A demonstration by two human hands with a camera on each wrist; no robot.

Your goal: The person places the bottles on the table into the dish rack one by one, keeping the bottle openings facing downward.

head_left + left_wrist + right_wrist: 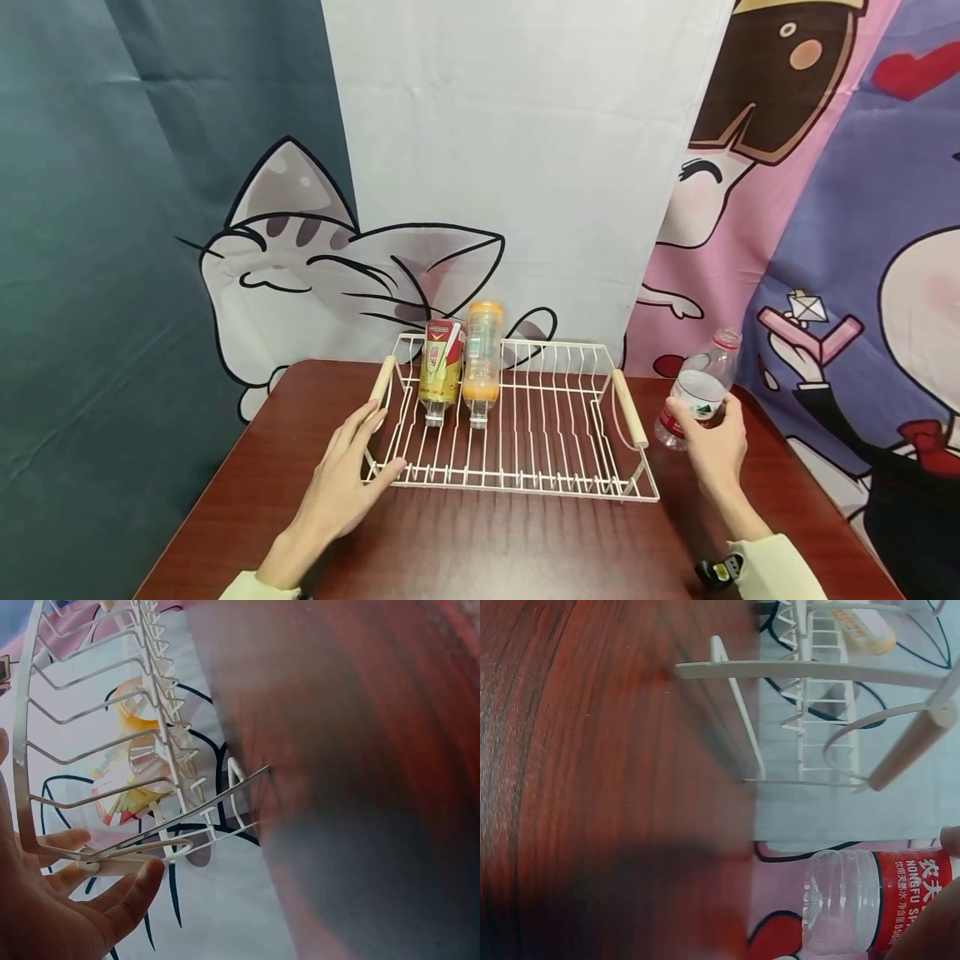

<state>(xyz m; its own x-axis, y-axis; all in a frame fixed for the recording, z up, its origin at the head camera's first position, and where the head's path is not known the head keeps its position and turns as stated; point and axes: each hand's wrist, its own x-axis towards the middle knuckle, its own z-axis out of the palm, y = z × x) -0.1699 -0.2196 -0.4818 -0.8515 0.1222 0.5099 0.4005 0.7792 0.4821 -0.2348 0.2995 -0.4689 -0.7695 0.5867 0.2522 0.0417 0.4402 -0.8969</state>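
Observation:
My right hand grips a clear plastic water bottle with a red and white label, just right of the rack. The bottle leans a little, its red-ringed neck uppermost; in the right wrist view its ribbed base and red label show. My left hand rests at the left end of a white wire rack, fingers stretched along the wooden handle and thumb at the front rail. In the rack, a red-and-yellow bottle and a clear bottle with orange parts lean neck-down, side by side.
The rack stands on a dark red wooden table, near its back edge. A second wooden handle rises at the rack's right end, close to the held bottle. Behind hangs a printed cloth with a cartoon cat.

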